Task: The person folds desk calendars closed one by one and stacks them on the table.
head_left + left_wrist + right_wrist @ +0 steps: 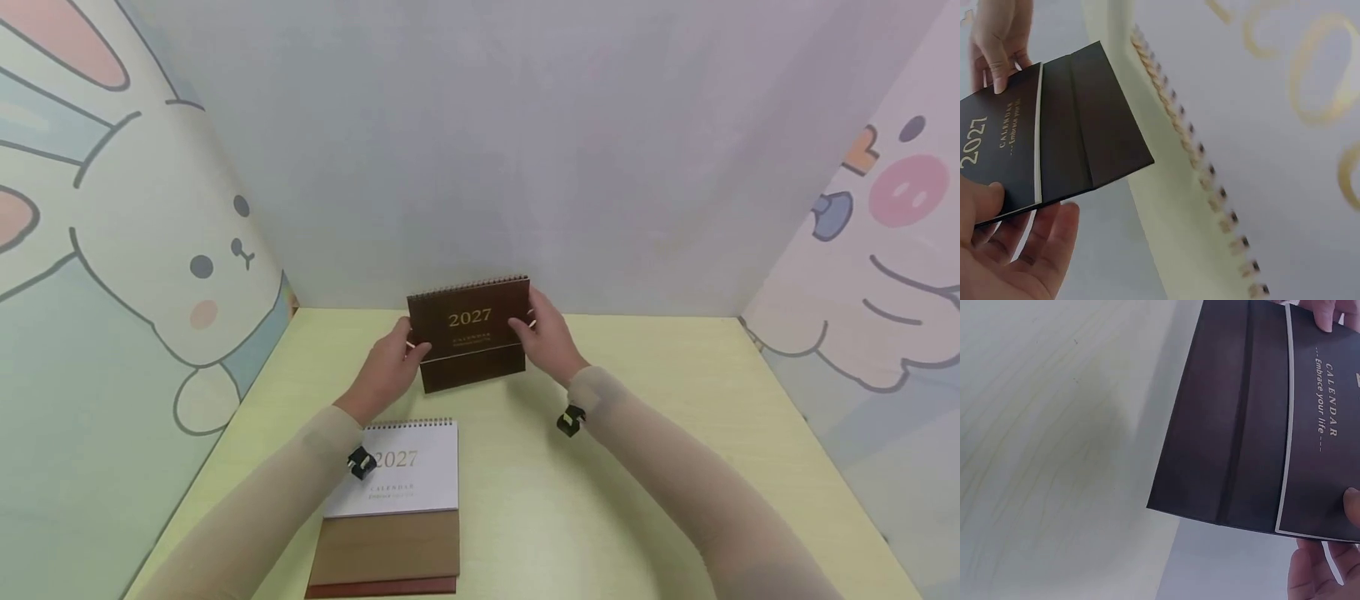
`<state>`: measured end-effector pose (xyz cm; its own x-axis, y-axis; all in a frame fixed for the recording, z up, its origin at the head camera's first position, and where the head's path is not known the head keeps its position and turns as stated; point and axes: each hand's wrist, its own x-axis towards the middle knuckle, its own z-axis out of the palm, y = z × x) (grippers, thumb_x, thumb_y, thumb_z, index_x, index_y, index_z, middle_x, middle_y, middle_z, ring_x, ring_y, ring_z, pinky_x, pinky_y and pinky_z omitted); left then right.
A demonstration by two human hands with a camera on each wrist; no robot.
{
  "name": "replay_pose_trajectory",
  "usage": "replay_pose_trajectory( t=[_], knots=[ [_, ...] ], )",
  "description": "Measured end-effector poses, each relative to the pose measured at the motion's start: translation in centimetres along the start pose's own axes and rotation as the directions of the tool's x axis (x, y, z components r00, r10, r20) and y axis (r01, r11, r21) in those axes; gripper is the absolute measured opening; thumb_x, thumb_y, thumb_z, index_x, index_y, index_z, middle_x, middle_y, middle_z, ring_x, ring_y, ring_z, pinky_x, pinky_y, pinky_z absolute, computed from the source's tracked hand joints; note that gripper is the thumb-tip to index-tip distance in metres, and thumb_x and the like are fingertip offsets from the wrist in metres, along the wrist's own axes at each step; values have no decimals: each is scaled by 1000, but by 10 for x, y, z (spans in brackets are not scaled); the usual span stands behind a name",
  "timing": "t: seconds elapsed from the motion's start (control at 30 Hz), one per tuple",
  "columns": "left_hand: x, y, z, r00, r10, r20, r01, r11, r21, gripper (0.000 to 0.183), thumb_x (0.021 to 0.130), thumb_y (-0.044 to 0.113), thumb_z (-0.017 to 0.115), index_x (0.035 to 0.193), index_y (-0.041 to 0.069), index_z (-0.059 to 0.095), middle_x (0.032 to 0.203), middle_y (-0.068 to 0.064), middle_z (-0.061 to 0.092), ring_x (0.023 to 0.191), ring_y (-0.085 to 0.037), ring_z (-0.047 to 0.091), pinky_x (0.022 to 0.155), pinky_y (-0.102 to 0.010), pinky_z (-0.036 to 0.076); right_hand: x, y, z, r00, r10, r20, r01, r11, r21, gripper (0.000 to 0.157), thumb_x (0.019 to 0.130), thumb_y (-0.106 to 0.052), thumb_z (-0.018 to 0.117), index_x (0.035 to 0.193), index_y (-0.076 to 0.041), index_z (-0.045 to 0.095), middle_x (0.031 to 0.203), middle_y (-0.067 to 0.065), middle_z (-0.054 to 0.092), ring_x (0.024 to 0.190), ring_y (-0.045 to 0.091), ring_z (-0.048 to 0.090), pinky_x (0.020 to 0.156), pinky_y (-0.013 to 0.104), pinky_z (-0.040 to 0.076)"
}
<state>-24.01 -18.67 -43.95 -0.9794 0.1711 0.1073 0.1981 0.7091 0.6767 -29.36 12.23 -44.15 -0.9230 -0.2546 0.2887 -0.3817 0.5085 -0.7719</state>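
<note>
A dark brown desk calendar with gold "2027" lettering and a spiral along its top is held up near the back of the table. My left hand grips its left edge, thumb on the front and fingers behind. On the opposite edge my right hand pinches it the same way. The lower flap of its backing hangs below the pages, as the right wrist view shows. Nearer to me lies a white desk calendar with gold "2027" print, partly covered by my left sleeve.
Below the white pages extends a brown backing board with a dark red strip at its front end. The pale yellow table meets a plain wall behind; walls with cartoon animals stand left and right.
</note>
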Motion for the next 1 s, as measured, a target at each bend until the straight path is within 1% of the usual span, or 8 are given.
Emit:
replay_pose_trajectory(
  t=[0.07, 0.17, 0.3, 0.43, 0.53, 0.7, 0.83, 1.0],
  knots=[
    [-2, 4, -1, 1000, 5, -13, -5, 1000, -24, 36, 124, 25, 63, 154, 8, 54, 141, -19, 78, 117, -35, 77, 97, -51, 68, -4, 0, -4, 1000, 7, -2, -6, 1000, 26, 66, 121, -12, 67, 181, -15, 42, 156, 17, 68, 122, 36, 72, 102, 51, 64],
    [-4, 10, -1, 1000, 15, -26, -16, 998, -68, 34, 122, 22, 67, 152, 9, 58, 135, -19, 77, 101, -30, 75, 85, -43, 65, -10, 0, -9, 1000, 25, -7, -24, 997, 72, 69, 121, -13, 67, 184, -17, 39, 152, 17, 70, 122, 35, 71, 105, 52, 64],
    [-7, 19, -1, 1000, 1, -28, -5, 990, -143, 31, 120, 17, 70, 149, 9, 60, 128, -20, 75, 87, -24, 71, 76, -35, 63, -21, 1, -16, 999, 44, -2, -43, 992, 120, 63, 121, -15, 68, 180, -15, 45, 144, 19, 71, 123, 36, 72, 110, 55, 65],
    [-10, 26, 1, 999, -40, -17, 35, 974, -222, 27, 120, 16, 70, 144, 10, 60, 128, -20, 74, 88, -28, 75, 84, -44, 74, -37, 5, -21, 998, 53, 32, -57, 990, 131, 49, 121, -17, 69, 167, -9, 54, 144, 19, 71, 125, 36, 72, 111, 55, 64],
    [-11, 29, 2, 998, -58, -10, 53, 961, -271, 29, 120, 15, 70, 147, 10, 61, 131, -21, 73, 91, -29, 76, 90, -48, 76, -48, 8, -23, 996, 76, 56, -83, 987, 136, 42, 121, -19, 70, 160, -6, 58, 144, 19, 71, 123, 34, 73, 109, 51, 63],
    [-16, 36, 5, 997, -74, 19, 77, 945, -319, 37, 120, 14, 70, 156, 12, 61, 134, -19, 75, 95, -23, 73, 88, -43, 77, -61, 12, -26, 990, 118, 73, -129, 979, 161, 35, 120, -14, 70, 152, -4, 60, 140, 21, 73, 119, 33, 76, 101, 45, 64],
    [-20, 41, 8, 998, -54, 34, 63, 938, -340, 35, 121, 13, 69, 154, 10, 61, 129, -19, 74, 97, -24, 77, 87, -46, 77, -68, 12, -31, 990, 115, 77, -127, 977, 172, 34, 120, -11, 69, 152, -2, 59, 142, 23, 73, 119, 33, 77, 98, 42, 66],
    [-24, 46, 13, 997, -49, 58, 67, 933, -352, 35, 120, 12, 69, 154, 10, 61, 126, -18, 73, 98, -23, 79, 82, -39, 76, -80, 13, -38, 987, 131, 88, -146, 972, 183, 34, 121, -10, 67, 152, 0, 58, 140, 25, 74, 113, 28, 76, 95, 36, 67]
  ],
)
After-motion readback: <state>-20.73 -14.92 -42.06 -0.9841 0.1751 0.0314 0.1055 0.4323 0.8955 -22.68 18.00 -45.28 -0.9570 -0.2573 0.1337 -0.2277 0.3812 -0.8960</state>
